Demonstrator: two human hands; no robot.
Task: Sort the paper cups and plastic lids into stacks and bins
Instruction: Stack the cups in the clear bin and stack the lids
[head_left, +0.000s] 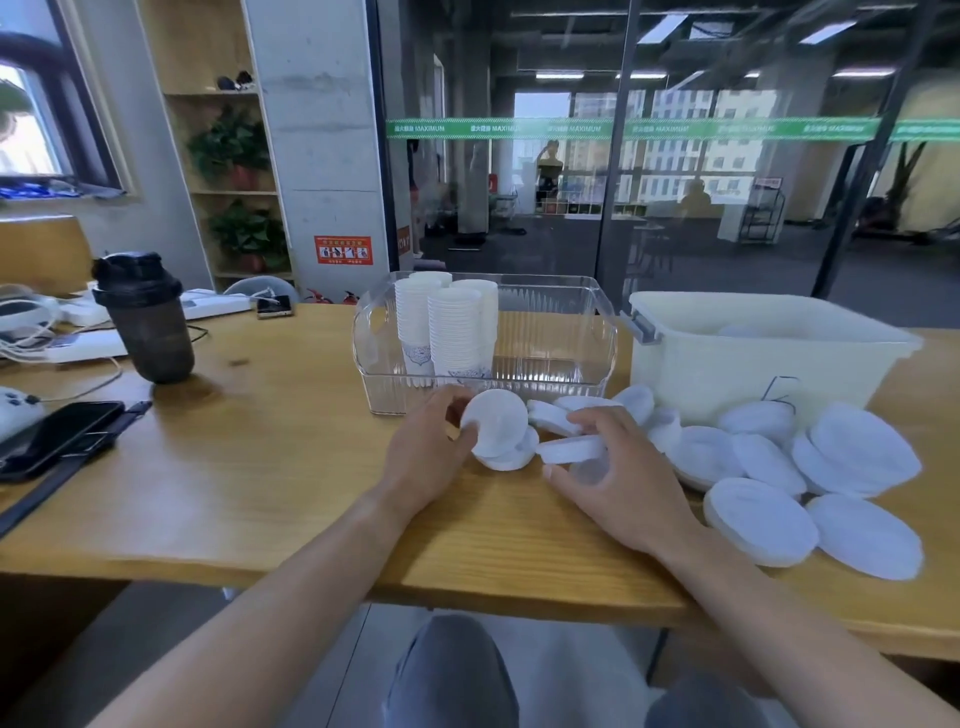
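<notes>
1. Right hand (618, 483) pinches a flat lid (571, 449) just above the surface (291, 467).
2. Left hand (426, 449) grips a tilted lid (493, 422).
3. Loose lids (810, 467) lie right.
4. Cup stacks (452, 327) stand in the clear bin (571, 358), beside the white bin (753, 364).

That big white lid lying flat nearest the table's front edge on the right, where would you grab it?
Probably by the rim. The big white lid lies flat, so nothing else stands up to hold. Its near edge sits close to the table's front edge with nothing in front, so I would come from that side, thumb above and fingers beneath.
</notes>
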